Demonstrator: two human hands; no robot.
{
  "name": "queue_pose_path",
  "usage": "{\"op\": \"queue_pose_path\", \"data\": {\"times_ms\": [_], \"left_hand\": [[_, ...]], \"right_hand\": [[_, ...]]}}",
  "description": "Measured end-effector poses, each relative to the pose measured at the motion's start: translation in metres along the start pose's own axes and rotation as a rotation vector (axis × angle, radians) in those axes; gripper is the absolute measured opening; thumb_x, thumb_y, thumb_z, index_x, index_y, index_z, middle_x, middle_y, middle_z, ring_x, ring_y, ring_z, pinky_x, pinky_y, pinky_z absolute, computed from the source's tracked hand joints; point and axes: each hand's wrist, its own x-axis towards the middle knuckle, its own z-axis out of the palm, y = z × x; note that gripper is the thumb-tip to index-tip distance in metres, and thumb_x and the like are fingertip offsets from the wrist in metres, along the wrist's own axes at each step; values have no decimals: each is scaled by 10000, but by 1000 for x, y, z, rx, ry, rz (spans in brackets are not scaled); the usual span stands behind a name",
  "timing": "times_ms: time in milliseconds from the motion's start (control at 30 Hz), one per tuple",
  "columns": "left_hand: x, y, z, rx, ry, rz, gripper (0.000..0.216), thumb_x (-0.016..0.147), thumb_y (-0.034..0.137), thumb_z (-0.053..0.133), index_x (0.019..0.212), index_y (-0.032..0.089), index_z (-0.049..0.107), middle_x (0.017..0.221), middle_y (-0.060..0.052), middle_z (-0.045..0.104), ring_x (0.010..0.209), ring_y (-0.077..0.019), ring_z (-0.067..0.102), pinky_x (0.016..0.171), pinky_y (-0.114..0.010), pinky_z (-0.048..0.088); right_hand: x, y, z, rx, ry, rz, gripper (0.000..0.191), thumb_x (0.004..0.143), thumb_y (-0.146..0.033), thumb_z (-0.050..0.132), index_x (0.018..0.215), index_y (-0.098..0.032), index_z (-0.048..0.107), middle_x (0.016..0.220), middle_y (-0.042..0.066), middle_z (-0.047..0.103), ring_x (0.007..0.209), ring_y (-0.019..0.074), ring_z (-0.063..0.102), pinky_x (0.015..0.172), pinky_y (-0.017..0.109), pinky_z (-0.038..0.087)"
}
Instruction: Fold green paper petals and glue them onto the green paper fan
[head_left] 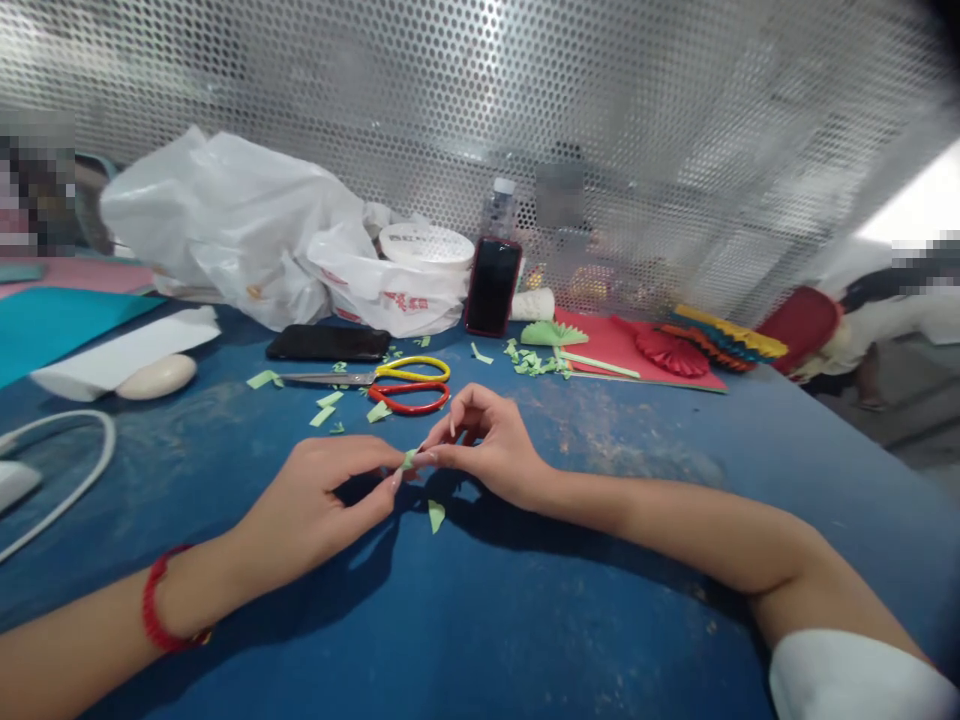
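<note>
My left hand point(322, 495), with a red cord bracelet point(156, 600) on its wrist, and my right hand point(480, 445) meet above the blue table point(570, 600). Their fingertips pinch a small green paper strip point(409, 459) from both sides, and the fingers hide part of it. A green paper scrap point(436, 515) lies on the table just below my hands. Beyond them rest scissors point(322, 378) with yellow and red finger loops point(410, 385), among several green paper snippets point(322, 415).
Behind stand a white plastic bag point(240, 225), a white tub point(426, 247), and an upright phone point(493, 286). A dark phone point(328, 342) lies nearer. Red card point(637, 345) holds paper fans point(671, 352). Left lie a soap bar point(156, 377) and white cable point(75, 470). Perforated metal point(660, 120) rises behind.
</note>
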Motion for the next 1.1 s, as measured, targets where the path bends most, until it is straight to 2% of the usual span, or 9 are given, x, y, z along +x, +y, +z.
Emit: {"op": "queue_pose_path", "data": {"times_ms": [267,433,567,667,767,867,1000,1100], "left_hand": [[2,8,-1,-16,25,-63,194,889,320,593,849,259,773,817,16,784,697,-154,715,638,-185,521],[1,11,-2,-30,63,-108,147,828,305,647,864,279,787,844,28,793,703,-161,719,655,-189,528],[2,10,-1,-24,21,-133,118,799,357,699,760,266,763,754,43,769,649,-160,702,642,-198,521],[3,8,0,-36,-23,-133,203,844,406,688,728,249,743,706,46,745,605,-142,673,585,-185,488],[3,4,-1,-59,-60,-65,263,910,368,624,719,220,729,678,32,719,592,-118,637,571,-168,462],[2,2,-2,-58,-87,-47,287,926,347,611,700,205,716,660,30,704,594,-108,626,581,-163,452],[1,3,-3,-76,-93,-96,285,927,377,619,727,219,747,688,29,733,619,-114,660,608,-171,457],[-1,3,-2,-74,-94,-83,319,927,409,616,715,209,746,664,19,726,597,-112,652,586,-177,440]], "right_hand": [[2,3,-3,-18,26,-40,620,539,-584,891,730,-249,405,725,-6,720,759,236,767,647,327,605],[0,6,-4,-53,-9,-98,578,613,-555,868,743,-249,395,752,1,721,788,221,763,663,308,584],[-4,6,-5,-175,-74,-190,506,719,-509,827,753,-246,397,760,22,740,768,199,745,642,282,524],[-7,5,-5,-275,-78,-213,470,759,-475,809,754,-246,399,770,24,757,708,176,710,623,275,476],[-8,3,-5,-287,-70,-214,457,771,-468,800,756,-245,402,769,20,755,690,167,695,608,268,459],[-9,-1,-3,-299,-79,-224,397,781,-456,793,792,-236,463,792,11,740,685,153,675,594,256,466],[-12,-4,-3,-369,-107,-284,267,844,-416,739,888,-210,574,857,6,686,740,135,655,625,245,472],[-14,-5,-3,-463,-146,-339,201,913,-384,650,914,-199,574,860,3,643,752,124,627,651,238,467]]}}
